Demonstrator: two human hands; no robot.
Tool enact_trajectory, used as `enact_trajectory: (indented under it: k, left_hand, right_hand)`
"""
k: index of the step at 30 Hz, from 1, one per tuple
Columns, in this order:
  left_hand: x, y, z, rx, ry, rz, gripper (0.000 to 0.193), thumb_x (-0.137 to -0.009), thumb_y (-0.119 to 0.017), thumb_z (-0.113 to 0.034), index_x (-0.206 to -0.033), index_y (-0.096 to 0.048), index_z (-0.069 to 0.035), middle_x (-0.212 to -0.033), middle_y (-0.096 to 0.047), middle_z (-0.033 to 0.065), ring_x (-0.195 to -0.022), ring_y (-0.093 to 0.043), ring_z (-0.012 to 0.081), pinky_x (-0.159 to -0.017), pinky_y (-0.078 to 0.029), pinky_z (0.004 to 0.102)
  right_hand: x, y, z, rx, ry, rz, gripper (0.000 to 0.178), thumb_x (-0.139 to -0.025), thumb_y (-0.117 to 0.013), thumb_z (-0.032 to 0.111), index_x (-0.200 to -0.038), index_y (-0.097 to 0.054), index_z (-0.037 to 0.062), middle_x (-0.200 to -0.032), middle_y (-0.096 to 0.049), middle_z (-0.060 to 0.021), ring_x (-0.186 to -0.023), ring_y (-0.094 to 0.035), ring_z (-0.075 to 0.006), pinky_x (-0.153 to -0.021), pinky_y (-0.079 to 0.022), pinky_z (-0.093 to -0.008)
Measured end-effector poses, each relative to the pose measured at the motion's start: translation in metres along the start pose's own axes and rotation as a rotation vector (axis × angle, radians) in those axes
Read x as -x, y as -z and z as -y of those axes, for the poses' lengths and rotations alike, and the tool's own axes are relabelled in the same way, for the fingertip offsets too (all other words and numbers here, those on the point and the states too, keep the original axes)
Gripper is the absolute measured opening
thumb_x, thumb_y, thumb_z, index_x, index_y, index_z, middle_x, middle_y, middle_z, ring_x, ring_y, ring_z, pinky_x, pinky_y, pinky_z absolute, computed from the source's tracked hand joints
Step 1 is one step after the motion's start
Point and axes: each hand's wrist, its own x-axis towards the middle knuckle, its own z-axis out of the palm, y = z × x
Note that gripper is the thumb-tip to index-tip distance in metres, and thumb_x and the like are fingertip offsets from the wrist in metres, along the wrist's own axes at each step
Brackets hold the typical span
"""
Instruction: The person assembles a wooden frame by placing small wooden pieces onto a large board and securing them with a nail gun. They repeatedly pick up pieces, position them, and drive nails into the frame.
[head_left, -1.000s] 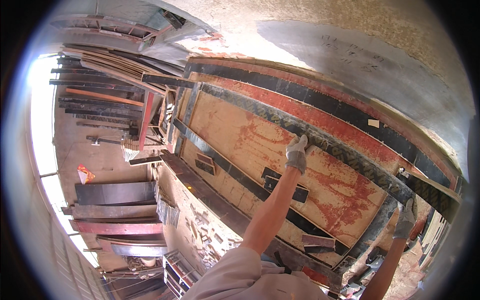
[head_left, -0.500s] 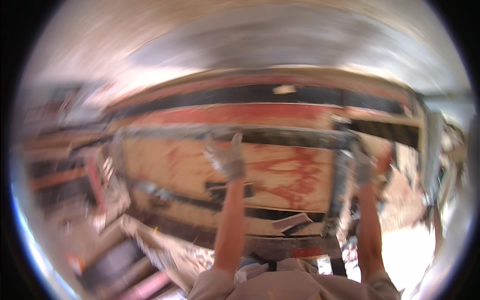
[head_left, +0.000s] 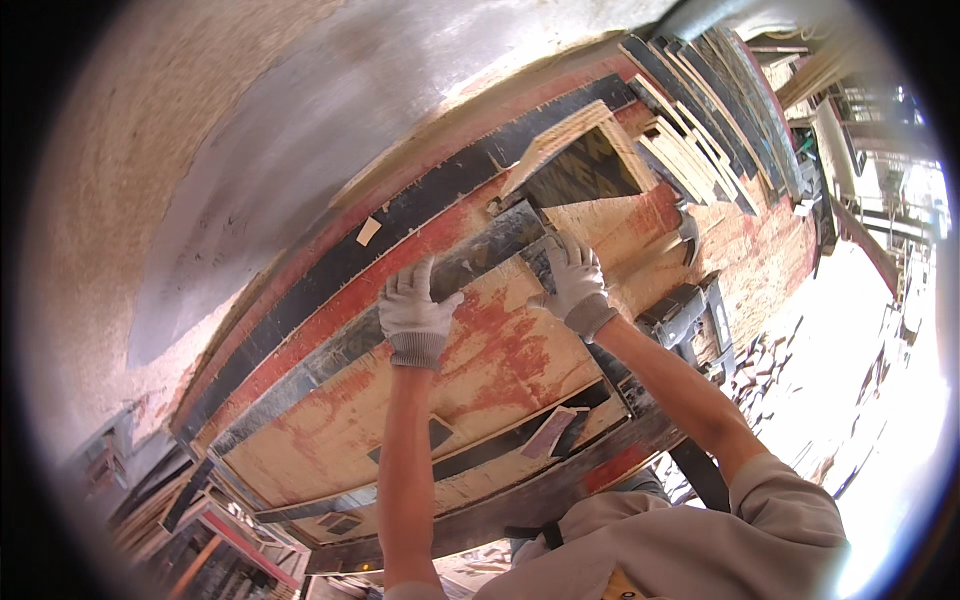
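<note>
Hands (head_left: 418,308) (head_left: 578,282) — two, on one frame (head_left: 485,248)

Cloth gloves (head_left: 412,312), rough wooden panel (head_left: 500,345)

A fisheye camera, the left of two worn side by side on the person's head, looks down and forward over the front of the grey-beige shirt (head_left: 690,545), which fills the lower edge at closest range. Beyond it, the gloved left hand (head_left: 415,312) and right hand (head_left: 577,285) sit near, around mid-picture. The view faces across the table (head_left: 755,240) toward the wall (head_left: 245,190) at upper left, and is tilted, so the table's long edges climb toward the upper right. Straight lines bow near the rim, and dark corners ring the round field.
</note>
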Motion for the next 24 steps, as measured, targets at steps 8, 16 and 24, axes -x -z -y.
enact_trajectory:
  k: [8,16,24]
  left_hand:
    - [-0.011,-0.011,0.019,-0.025,0.155,0.096,0.083,-0.063,-0.097,-0.034,-0.137,-0.064,-0.014,-0.132,-0.067,0.0115,-0.124,-0.060,0.0360,-0.106,-0.049,0.0495]
    - [-0.013,-0.037,0.031,0.004,0.151,0.116,0.085,-0.061,-0.098,-0.036,-0.138,-0.066,-0.018,-0.132,-0.063,0.0099,-0.125,-0.057,0.0345,-0.107,-0.048,0.0495]
    - [-0.017,-0.040,0.025,-0.026,0.117,0.116,0.092,-0.056,-0.099,-0.038,-0.138,-0.065,-0.017,-0.126,-0.062,0.0085,-0.122,-0.055,0.0338,-0.105,-0.046,0.0492]
  right_hand:
    - [-0.003,-0.001,-0.019,0.013,-0.107,0.007,0.082,-0.084,-0.080,0.039,-0.155,-0.047,0.0131,-0.166,-0.028,-0.0232,-0.145,-0.038,-0.0444,-0.113,-0.045,-0.0555]
    - [-0.001,0.011,-0.024,0.080,-0.145,0.068,0.086,-0.086,-0.076,0.046,-0.158,-0.042,0.0149,-0.166,-0.029,-0.0217,-0.141,-0.041,-0.0472,-0.112,-0.046,-0.0553]
    - [-0.003,0.003,-0.021,0.113,-0.139,0.113,0.085,-0.084,-0.080,0.039,-0.157,-0.044,0.0147,-0.163,-0.032,-0.0225,-0.140,-0.043,-0.0466,-0.113,-0.045,-0.0547]
